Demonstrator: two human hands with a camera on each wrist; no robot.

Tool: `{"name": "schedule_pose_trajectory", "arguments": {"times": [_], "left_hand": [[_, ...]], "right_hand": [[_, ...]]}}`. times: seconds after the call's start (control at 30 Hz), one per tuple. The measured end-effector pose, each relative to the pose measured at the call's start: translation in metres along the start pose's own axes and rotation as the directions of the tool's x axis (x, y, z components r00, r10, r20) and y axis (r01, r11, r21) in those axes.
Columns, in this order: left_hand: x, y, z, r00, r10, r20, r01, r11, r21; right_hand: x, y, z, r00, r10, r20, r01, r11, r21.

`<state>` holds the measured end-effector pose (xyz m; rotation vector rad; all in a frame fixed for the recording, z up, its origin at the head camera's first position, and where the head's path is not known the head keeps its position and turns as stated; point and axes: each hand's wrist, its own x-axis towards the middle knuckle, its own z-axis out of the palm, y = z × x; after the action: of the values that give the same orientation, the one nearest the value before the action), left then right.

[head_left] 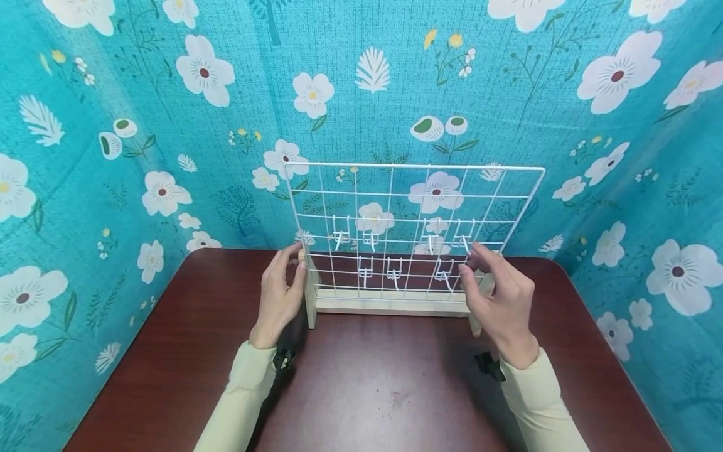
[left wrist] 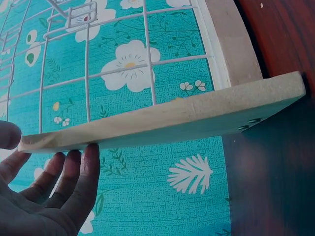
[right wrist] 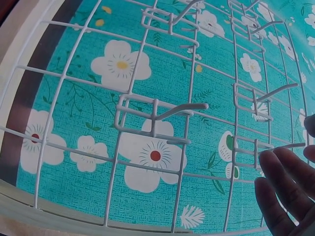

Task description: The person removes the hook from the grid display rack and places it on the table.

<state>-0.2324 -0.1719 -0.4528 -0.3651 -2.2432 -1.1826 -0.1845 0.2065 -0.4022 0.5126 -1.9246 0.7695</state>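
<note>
A white wire grid panel (head_left: 391, 194) stands upright in a pale wooden stand (head_left: 390, 304) on the table, with several white hooks hung in two rows. My left hand (head_left: 278, 295) holds the upper end of the left wooden side post (left wrist: 162, 115). In the left wrist view, its fingertips press the post's outer face and the thumb lies by the end. By the upper right hook (head_left: 464, 242) is my right hand (head_left: 505, 298), its fingers close to the prong and its thumb apart from them. Another hook (right wrist: 155, 115) hangs lower on the grid.
The dark red-brown table (head_left: 373, 376) extends in front of and beside the stand. Behind and on both sides hangs a turquoise floral cloth (head_left: 339, 37). A black strap piece (head_left: 284, 358) shows at the left wrist, and a similar black piece (head_left: 490, 366) at the right.
</note>
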Motion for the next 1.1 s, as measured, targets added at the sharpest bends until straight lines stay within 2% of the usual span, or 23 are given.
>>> {"name": "schedule_pose_trajectory", "arguments": {"times": [0.4, 0.7, 1.1], "left_hand": [[0.004, -0.007, -0.004, 0.999, 0.019, 0.031, -0.017, 0.999, -0.051], [0.004, -0.013, -0.007, 0.998, 0.008, 0.059, -0.003, 0.996, -0.085], [0.007, -0.015, -0.004, 0.997, -0.025, 0.075, 0.038, 0.985, -0.167]], "right_hand": [[0.000, -0.002, 0.002, 1.000, 0.006, 0.022, -0.005, 1.000, -0.027], [0.001, -0.002, 0.005, 1.000, 0.000, 0.026, 0.001, 0.999, -0.046], [0.005, -0.002, 0.008, 0.999, 0.022, -0.041, -0.025, 0.997, -0.072]]}}
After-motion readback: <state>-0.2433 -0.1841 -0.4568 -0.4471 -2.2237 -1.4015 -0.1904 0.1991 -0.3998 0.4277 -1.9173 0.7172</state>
